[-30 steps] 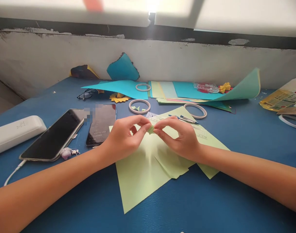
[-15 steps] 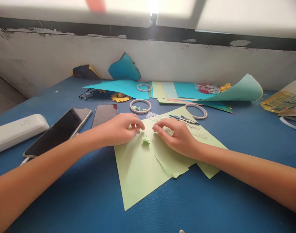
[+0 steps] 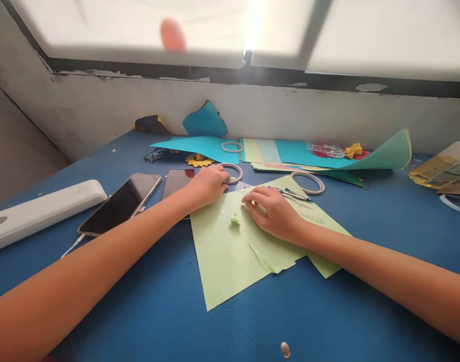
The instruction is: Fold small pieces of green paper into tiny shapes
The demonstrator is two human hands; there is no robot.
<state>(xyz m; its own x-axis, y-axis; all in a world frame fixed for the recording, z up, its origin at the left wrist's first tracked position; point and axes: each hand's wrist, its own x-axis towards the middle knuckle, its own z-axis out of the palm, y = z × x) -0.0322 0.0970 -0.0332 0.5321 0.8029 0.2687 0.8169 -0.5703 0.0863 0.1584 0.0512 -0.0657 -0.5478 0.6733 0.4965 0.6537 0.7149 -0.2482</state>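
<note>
My left hand reaches over the near-left rim of a tape roll, its fingers bent together. A small green paper scrap shows inside that ring; whatever the fingertips hold is hidden. Over the light green paper sheet rests my right hand, thumb and forefinger drawn into a pinch. I cannot make out anything between them. Left of this hand, a small folded green paper piece stands on the sheet, with a tiny whitish scrap nearby.
Dividers and a clear ruler lie beyond my right hand. Another tape roll is behind them. Phones and a white case occupy the left. Coloured sheets, glasses and a yellow paper flower lie farther back.
My left hand has moved away from the folded green piece, forward to the tape roll. My right hand stays over the sheet, still pinched. The camera view has shifted slightly.
</note>
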